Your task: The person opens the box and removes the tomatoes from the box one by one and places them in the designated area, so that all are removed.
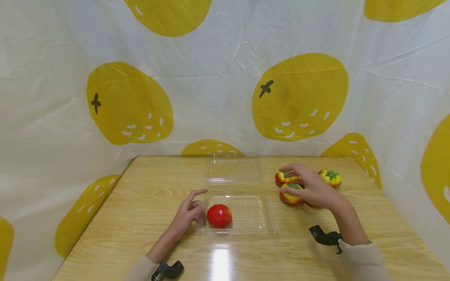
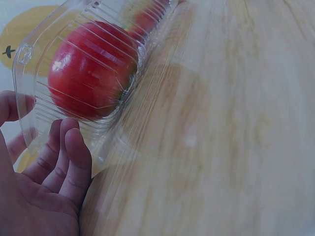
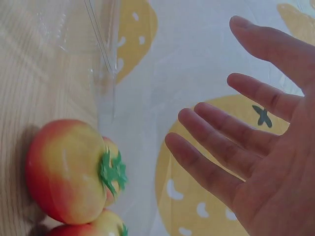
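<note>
A clear plastic clamshell box (image 1: 246, 210) lies with its lid (image 1: 233, 171) folded back. In its left end sits a shiny red tomato (image 1: 219, 216), seen through the ribbed wall in the left wrist view. My left hand (image 1: 190, 214) rests at the box's left edge, fingers loosely bent against the clear wall. My right hand (image 1: 311, 187) hovers over several red-and-yellow tomatoes, fingers spread and holding nothing. Nearest to it are a front tomato (image 1: 290, 195) and one behind (image 1: 283, 178); another tomato (image 1: 330, 177) lies to the right. The hand partly hides the group.
The wooden table (image 1: 158, 175) ends at a pale cloth wall (image 1: 214, 101) printed with big yellow fruit. Similar cloth hangs along both sides. Each wrist wears a dark camera mount, such as the right mount (image 1: 325, 236).
</note>
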Available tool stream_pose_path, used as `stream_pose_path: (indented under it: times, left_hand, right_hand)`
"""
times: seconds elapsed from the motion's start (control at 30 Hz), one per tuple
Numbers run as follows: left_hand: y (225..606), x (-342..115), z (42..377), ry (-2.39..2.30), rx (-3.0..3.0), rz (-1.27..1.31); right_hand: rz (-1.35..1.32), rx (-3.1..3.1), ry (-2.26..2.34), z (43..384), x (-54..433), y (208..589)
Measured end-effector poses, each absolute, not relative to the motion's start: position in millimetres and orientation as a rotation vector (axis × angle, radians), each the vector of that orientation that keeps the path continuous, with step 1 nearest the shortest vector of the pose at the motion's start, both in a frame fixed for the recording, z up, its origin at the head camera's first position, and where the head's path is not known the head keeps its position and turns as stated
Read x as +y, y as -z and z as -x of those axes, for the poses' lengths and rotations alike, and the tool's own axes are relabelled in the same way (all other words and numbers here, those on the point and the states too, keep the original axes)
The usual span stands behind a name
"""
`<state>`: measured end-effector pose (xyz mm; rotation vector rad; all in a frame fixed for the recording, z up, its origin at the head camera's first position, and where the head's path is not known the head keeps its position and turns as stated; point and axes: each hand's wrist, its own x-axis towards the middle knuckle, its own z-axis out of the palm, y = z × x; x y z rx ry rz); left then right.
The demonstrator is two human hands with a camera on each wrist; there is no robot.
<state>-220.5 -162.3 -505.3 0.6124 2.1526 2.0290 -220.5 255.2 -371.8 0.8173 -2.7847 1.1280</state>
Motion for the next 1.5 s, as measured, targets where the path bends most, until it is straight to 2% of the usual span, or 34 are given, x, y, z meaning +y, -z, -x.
stream_pose_path:
  times: [1.0,1.5]
  left_hand:
    - [508,-161,222,-2.013,2.17,-0.608]
    - [509,-161,221,-2.012,2.169,-0.593]
  right_hand:
    - [-1.024,-2.869,-1.067,219,197,378]
    - [-1.248,-2.949,-0.745,226,154,361]
